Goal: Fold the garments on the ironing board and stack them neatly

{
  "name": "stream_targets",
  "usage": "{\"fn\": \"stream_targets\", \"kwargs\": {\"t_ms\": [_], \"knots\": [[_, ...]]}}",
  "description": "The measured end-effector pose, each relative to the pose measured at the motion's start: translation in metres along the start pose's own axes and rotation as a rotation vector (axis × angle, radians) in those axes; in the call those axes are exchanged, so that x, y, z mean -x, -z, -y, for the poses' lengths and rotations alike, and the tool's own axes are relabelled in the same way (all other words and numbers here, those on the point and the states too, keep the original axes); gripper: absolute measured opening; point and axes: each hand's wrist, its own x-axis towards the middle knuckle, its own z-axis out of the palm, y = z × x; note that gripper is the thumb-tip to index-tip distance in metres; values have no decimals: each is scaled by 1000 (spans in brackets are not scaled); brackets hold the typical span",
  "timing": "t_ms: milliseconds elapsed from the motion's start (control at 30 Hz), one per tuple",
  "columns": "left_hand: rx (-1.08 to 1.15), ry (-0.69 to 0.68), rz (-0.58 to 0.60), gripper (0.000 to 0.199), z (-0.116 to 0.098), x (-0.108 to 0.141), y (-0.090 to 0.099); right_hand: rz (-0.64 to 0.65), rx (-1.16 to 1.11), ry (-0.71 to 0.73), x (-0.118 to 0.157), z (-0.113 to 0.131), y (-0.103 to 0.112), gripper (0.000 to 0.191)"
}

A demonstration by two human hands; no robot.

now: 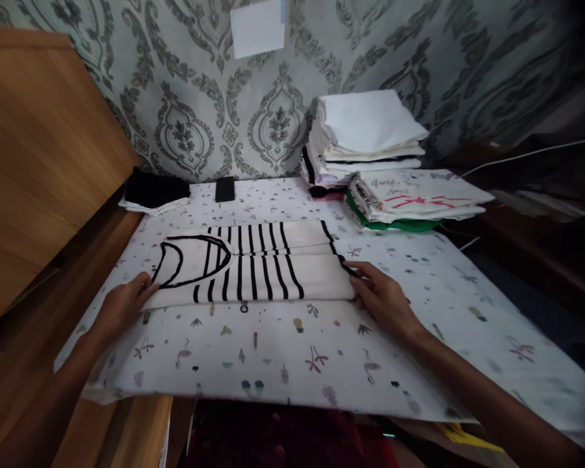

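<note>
A white knit top with black stripes [316,273] lies flat on the table, its sides folded inward so their edges meet along the middle. Its black-trimmed neckline points left and its black-edged hem points right. My left hand [127,299] pinches the near corner at the neckline end. At the opposite end, my right hand [383,296] grips the hem near its front corner, thumb and fingers closed on the cloth. Both forearms reach in from the bottom of the view.
A patterned white cloth [283,351] covers the table. Folded clothes stand in a tall pile [370,123] and a lower pile [419,198] at the back right. A black folded garment [156,188] and a phone [225,189] lie at the back left, by a wooden cabinet [43,143].
</note>
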Motion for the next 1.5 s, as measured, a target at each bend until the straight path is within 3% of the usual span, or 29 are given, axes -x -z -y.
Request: {"fn": "stream_targets", "kwargs": {"t_ms": [133,233,400,533,633,867,1100,1267,1333,1400,1500], "knots": [[-154,-41,47,31,-2,2,5,40,63,-3,-2,0,6,42],[-86,-109,19,31,-17,-11,7,50,101,25,-10,4,8,40],[243,-278,68,24,-85,-65,-17,-36,209,53,-32,9,3,30],[109,-162,57,13,-142,-100,-46,-106,227,38,-51,5,-5,21],[30,-92,41,13,-161,-109,-57,-134,214,37,-57,2,-9,25],[213,-46,84,18,-156,-114,-59,-212,32,144,-55,-10,-12,40],[348,-51,129,19,-153,-118,-60,-192,63,72,-60,-14,-9,39],[245,-86,143,17,-150,-116,-58,-197,125,63,-62,-11,-9,39],[105,-120,93,19,-151,-110,-56,-201,133,59,-61,-10,-7,37],[-47,-199,-34,24,-155,-100,-53,-205,118,61,-58,-9,-4,33],[-115,-425,-194,38,-163,-85,-57,-198,76,64,-45,-9,2,28]]}}
